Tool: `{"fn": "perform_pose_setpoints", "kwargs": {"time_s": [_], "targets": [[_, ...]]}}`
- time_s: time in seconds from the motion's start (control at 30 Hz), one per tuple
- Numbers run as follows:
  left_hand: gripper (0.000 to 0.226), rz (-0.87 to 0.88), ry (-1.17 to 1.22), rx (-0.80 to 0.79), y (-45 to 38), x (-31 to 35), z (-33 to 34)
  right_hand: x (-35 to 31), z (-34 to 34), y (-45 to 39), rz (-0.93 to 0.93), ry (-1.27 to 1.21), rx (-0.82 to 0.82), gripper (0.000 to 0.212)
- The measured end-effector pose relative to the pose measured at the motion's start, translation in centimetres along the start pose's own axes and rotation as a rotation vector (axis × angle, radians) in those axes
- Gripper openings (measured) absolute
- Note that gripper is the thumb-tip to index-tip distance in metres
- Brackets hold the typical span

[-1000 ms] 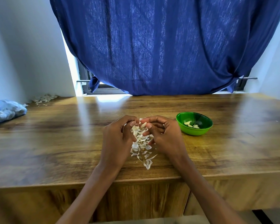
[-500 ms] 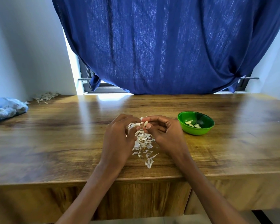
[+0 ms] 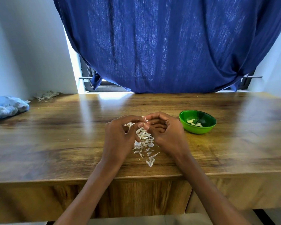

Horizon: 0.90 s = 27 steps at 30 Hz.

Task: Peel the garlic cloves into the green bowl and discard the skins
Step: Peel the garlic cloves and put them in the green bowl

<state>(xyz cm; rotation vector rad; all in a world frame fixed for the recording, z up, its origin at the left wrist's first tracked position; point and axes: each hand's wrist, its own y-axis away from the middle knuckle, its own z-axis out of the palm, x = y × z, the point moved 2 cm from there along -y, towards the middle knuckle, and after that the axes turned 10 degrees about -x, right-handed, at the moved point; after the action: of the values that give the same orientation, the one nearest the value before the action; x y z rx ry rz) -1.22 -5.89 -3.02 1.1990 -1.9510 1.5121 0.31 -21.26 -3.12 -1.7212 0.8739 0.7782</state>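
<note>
Pale garlic clove [image 3: 143,119] pinched between curled left hand [image 3: 120,137], right hand [image 3: 165,133] fingers.

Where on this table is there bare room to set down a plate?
Bare wood between the blue bag and left hand, and right of the green bowl. Crowded: the skin pile between both hands, right hand beside the bowl.

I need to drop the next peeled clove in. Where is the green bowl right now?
In the head view the green bowl sits on the wooden table, just right of the right hand, holding a few peeled cloves.
</note>
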Motion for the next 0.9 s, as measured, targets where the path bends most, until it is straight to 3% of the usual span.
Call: {"fn": "perform_pose_setpoints", "kwargs": {"time_s": [0.23, 0.6, 0.9], "targets": [[0.01, -0.092, 0.159, 0.028, -0.21, -0.24, -0.19, 0.04, -0.01, -0.04, -0.032, 0.015, 0.024, 0.012], [0.019, -0.1, 0.151, -0.012, -0.31, -0.42, 0.05, -0.27, 0.12, 0.09, -0.094, 0.18, 0.003, 0.019], [0.014, -0.097, 0.199, -0.042, -0.28, -0.34, 0.03, -0.74, 0.21, 0.21, -0.187, 0.236, 0.029, 0.017]]}}
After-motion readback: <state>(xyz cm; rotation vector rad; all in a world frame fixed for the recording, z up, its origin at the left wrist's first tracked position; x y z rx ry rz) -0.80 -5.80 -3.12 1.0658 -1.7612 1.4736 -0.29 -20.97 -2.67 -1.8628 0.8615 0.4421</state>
